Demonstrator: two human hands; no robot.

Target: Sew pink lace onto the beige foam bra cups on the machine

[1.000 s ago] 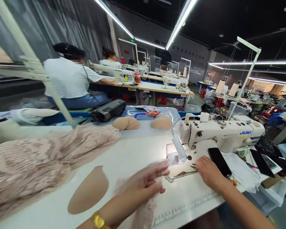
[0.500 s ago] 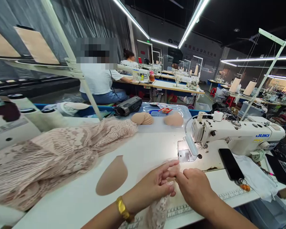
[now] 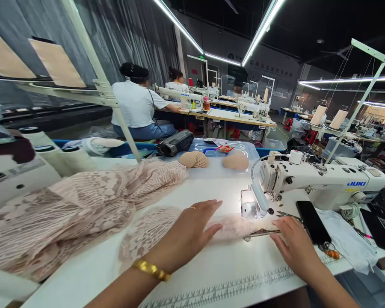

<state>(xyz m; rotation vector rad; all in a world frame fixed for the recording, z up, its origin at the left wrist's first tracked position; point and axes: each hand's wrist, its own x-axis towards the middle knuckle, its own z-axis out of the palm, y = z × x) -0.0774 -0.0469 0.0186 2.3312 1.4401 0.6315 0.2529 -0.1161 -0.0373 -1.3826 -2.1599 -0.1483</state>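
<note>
A pale pink lace piece [image 3: 147,229] lies spread over the white sewing table, its narrower part running right below the machine's lit needle plate [image 3: 250,209]. My left hand [image 3: 197,224] rests over the lace, fingers stretched and thumb apart. At the lace's right end is my right hand [image 3: 291,241], fingertips and thumb separated, with nothing gripped between them. Just beyond these fingertips lies a slim metal tool [image 3: 288,215], partly hidden by the hand. The beige moulded cup seen on the table earlier is hidden under the lace and left forearm.
A heap of pink lace [image 3: 93,196] covers the left side. Stacked beige cups [image 3: 194,159] and another cup [image 3: 235,161] sit at the back by a clear tray [image 3: 248,149]. The sewing machine [image 3: 321,179], a phone [image 3: 312,222] and white cloth [image 3: 346,239] are right. A co-worker [image 3: 134,102] sits ahead.
My hands have come apart from their pinch on the lace, the left moving up-left and the right moving right. The lace now lies flat across the table, over where the cup lay.
</note>
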